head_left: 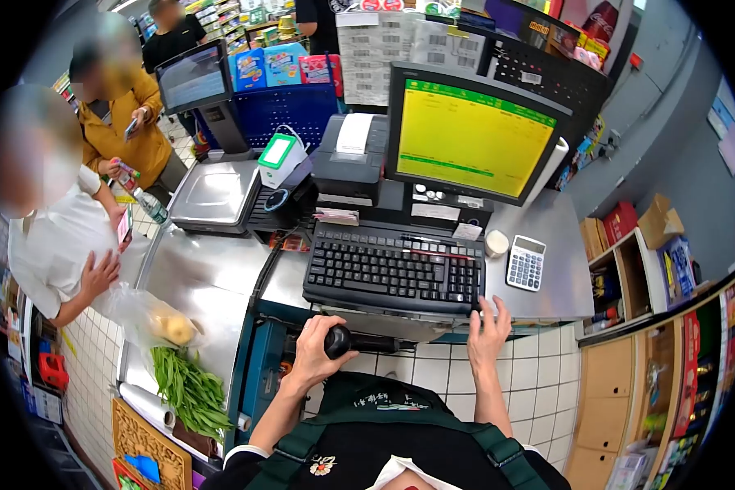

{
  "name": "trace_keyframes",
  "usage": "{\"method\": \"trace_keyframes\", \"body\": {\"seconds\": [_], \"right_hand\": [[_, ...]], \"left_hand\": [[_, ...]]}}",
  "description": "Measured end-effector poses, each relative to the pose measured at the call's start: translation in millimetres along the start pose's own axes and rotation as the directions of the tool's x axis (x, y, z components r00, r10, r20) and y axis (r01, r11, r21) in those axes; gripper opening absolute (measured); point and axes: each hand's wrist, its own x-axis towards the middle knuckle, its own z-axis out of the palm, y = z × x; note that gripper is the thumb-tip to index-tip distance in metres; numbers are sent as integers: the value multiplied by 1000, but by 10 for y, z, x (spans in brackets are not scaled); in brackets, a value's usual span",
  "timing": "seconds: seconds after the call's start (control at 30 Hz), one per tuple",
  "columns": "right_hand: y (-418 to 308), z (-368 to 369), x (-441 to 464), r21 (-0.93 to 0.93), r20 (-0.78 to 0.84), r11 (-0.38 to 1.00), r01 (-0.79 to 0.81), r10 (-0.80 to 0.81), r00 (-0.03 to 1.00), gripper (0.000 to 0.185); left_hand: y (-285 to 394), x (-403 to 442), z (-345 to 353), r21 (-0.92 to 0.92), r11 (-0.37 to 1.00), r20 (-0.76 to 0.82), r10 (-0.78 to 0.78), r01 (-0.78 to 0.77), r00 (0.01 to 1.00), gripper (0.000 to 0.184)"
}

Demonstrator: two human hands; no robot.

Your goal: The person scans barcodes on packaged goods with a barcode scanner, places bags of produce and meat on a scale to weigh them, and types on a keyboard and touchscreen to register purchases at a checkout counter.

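My left hand (309, 358) is wrapped round a black rounded device that looks like a barcode scanner (336, 340), held just below the keyboard's left part. Only its dark, smooth end shows; the rest is hidden by my fingers. My right hand (488, 333) has its fingers spread at the lower right corner of the black keyboard (396, 268), holding nothing. Whether a fingertip presses a key I cannot tell. Behind the keyboard stands a monitor (475, 135) with a yellow and green screen. A calculator (526, 263) lies to the right, beside a small whitish round container (496, 243).
On the metal counter (196, 273) at left lie leafy greens (189, 388) and a clear bag with yellowish produce (171, 325). A scale (215, 194), a receipt printer (351, 159) and a bottle (151, 206) stand farther back. Two people with phones stand across the counter.
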Motion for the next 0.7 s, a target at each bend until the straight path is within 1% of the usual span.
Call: {"method": "trace_keyframes", "body": {"seconds": [0.07,0.13,0.17,0.2,0.27,0.33,0.37,0.4,0.43,0.47,0.5,0.53,0.57,0.6,0.63,0.67,0.7], "right_hand": [[33,62,-15,8,17,1000,3,-3,1000,33],[87,66,-14,-67,47,997,32,-29,998,32],[77,59,-8,-30,-8,999,21,-21,1000,30],[-18,28,14,53,-39,998,-15,17,999,28],[84,85,-17,-70,78,997,31,-26,997,28],[71,73,-7,-11,-71,999,33,-34,997,28],[53,68,10,-52,-55,997,57,-60,997,29],[64,46,30,-130,74,991,43,-34,997,29],[197,162,18,-86,-8,996,-26,25,1000,27],[135,162,117,331,-70,926,-180,215,974,28],[145,68,199,-40,-135,995,93,-97,986,30],[-1,39,263,-45,-159,992,120,-126,979,31],[-225,-8,304,135,-17,988,75,-73,997,29],[-426,-43,282,282,133,959,-6,-33,991,27],[-599,-16,276,415,428,903,-109,-88,900,29],[-778,17,263,491,668,833,-256,-171,725,32],[-1015,42,201,555,745,783,-279,-320,585,41]], "left_hand": [[11,-47,-35,1,1000,-19,-10,10,1000,55],[-14,-88,-40,-23,999,-5,-34,34,999,55],[-12,-96,-69,-21,999,-6,-25,24,1000,55],[-25,-128,-95,-16,999,-14,-39,39,999,55],[-74,-160,-108,-16,999,-9,-46,46,999,57],[-113,-158,-147,-9,997,-48,-74,74,996,56],[-111,-157,-175,-13,999,-48,-35,35,998,56],[-115,-168,-208,-4,1000,-58,-5,5,998,55],[-148,-188,-215,-2,999,-40,-35,35,999,54],[-175,-202,-224,0,1000,-66,-26,26,998,53],[-201,-205,-236,-15,1000,-74,-6,5,997,54],[-208,-215,-265,-23,999,-48,-30,29,998,56],[-239,-220,-287,-56,998,-33,-42,40,999,57],[-263,-217,-298,-99,994,-6,-43,42,999,57],[-262,-209,-323,-93,994,-25,-59,56,998,57],[-242,-184,-346,-133,991,3,-24,24,1000,57],[-232,-150,-366,-182,983,38,20,-13,999,57]]}}
